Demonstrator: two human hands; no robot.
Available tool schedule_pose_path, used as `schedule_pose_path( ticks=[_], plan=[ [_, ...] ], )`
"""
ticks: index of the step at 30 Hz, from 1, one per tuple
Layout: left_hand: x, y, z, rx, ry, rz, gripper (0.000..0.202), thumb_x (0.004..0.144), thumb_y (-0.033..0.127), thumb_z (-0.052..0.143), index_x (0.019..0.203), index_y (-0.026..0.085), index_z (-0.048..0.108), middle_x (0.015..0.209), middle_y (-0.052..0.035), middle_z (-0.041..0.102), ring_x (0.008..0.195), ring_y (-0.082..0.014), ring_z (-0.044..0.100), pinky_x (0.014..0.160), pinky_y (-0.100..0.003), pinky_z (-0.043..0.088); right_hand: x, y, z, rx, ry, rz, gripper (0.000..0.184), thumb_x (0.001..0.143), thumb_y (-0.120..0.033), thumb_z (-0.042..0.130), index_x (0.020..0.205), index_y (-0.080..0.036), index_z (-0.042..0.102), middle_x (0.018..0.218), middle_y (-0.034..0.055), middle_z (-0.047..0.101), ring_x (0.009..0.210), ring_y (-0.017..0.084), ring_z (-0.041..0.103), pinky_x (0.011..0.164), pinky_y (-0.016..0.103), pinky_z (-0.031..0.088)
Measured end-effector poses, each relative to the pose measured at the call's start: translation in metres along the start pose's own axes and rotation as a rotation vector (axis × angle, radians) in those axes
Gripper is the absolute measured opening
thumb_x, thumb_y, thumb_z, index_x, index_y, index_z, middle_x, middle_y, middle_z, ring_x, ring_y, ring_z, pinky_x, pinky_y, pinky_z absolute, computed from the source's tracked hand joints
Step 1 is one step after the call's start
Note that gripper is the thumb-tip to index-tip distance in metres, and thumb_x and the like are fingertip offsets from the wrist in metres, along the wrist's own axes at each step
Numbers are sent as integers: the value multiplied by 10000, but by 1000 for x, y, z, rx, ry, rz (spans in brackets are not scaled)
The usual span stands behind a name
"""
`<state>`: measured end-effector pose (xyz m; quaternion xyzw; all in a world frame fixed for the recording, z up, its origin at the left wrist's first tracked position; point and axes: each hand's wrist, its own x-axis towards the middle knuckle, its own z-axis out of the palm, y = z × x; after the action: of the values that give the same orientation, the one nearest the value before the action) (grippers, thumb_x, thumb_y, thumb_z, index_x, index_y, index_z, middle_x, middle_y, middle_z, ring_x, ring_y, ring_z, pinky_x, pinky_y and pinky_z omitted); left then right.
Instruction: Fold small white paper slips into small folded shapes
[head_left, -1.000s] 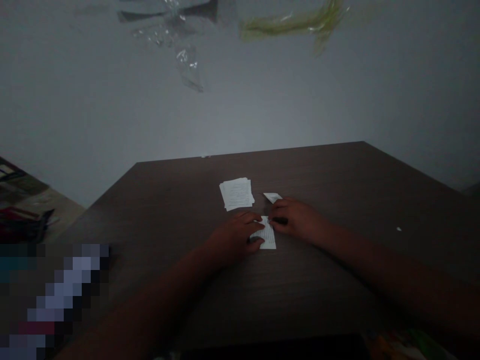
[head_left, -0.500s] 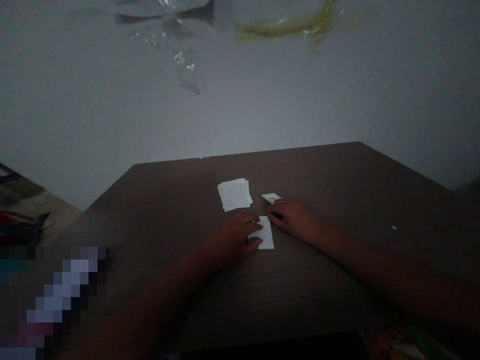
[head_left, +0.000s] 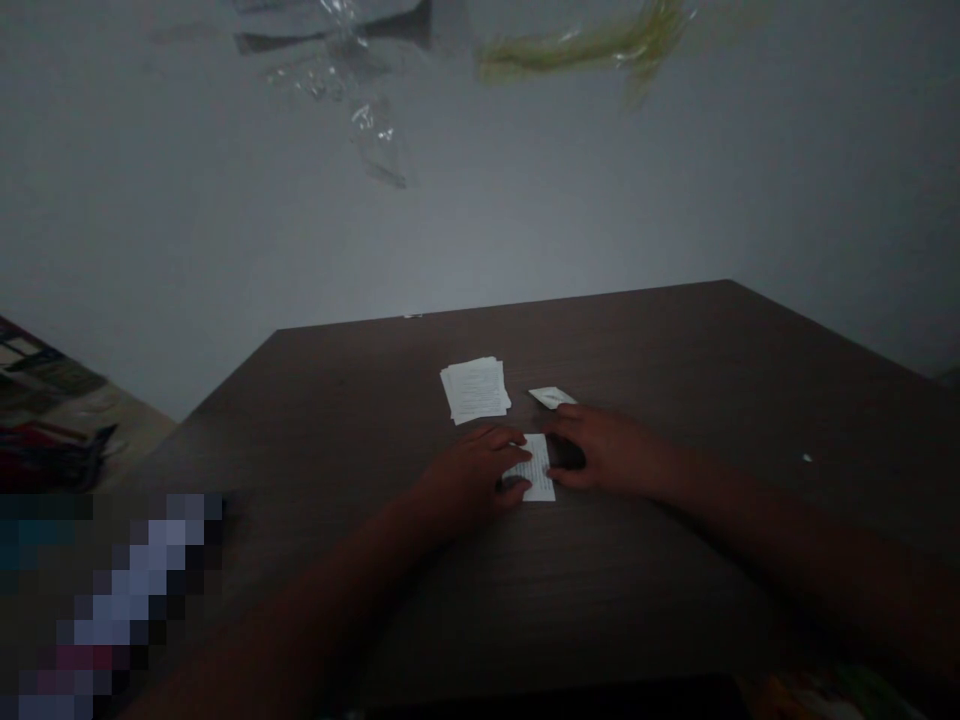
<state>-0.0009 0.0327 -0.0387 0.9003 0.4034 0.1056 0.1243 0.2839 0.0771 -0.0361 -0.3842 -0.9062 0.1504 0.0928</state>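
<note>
A small white slip of printed paper [head_left: 540,470] lies on the dark wooden table [head_left: 675,360]. My left hand [head_left: 472,475] rests on its left edge, fingers curled and pressing it down. My right hand [head_left: 607,452] touches the slip's right edge with fingers bent inward. Just beyond the hands lie a small stack of printed paper slips [head_left: 475,388] and a folded paper piece [head_left: 553,397].
A tiny white paper scrap [head_left: 806,458] lies far right on the table. A pale wall stands behind the table, with clear tape and a yellowish strip [head_left: 585,45] stuck high on it. A blurred patch covers the lower left.
My right hand slid from the slip's top right corner down along its right edge. My left hand stayed on the slip.
</note>
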Motion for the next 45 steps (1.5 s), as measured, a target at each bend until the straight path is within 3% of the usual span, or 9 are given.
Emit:
schedule_pose_path(
  ticks=[5,10,15,23,30,38,45],
  plan=[
    [0,2,-2,12,-4,1,362,1136,287,806,1486,223,866,1637,-150,832,1556,-384,766,1350,-510,644,-5,-3,3,0,3,-17,576,1022,-462,954,1535,-226,836,1473,194,846,1323,408,830,1138,538,690],
    [-1,3,-2,35,9,31,437,1119,226,823,1554,256,856,1608,-135,845,1543,-387,775,1336,-546,661,-6,-4,8,26,107,-46,785,959,-453,1007,1665,-228,748,1603,231,791,1473,464,753,1216,602,657],
    [-4,3,2,41,44,59,358,1145,240,827,1499,243,882,1622,-132,831,1553,-380,765,1329,-562,666,-5,-12,3,78,39,-71,549,991,-411,975,1472,-214,799,1448,204,821,1386,429,771,1194,584,662],
    [-1,-4,16,54,93,79,385,1122,300,911,1504,278,859,1584,-101,827,1477,-348,797,1282,-556,682,-7,-13,5,172,-1,-141,373,1046,-404,938,1355,-225,831,1361,162,811,1255,370,762,1128,550,646],
    [-4,7,5,14,62,29,344,1130,266,865,1472,234,869,1617,-123,814,1506,-352,787,1315,-520,652,-2,-9,5,134,2,-85,202,1007,-306,935,1148,-221,817,1242,132,801,1173,334,760,1057,494,637],
    [-2,1,11,-11,57,42,382,1110,311,923,1481,233,875,1595,-143,815,1492,-362,788,1305,-560,659,-5,-15,7,116,1,-76,263,962,-335,971,1130,-222,803,1231,135,800,1137,343,772,1005,490,638],
    [-3,3,10,-25,56,34,465,1069,329,985,1511,266,856,1612,-123,797,1526,-364,755,1324,-566,633,-8,-22,3,146,-39,-129,287,970,-332,967,1191,-205,837,1245,133,796,1189,339,761,1051,482,619]
  ],
)
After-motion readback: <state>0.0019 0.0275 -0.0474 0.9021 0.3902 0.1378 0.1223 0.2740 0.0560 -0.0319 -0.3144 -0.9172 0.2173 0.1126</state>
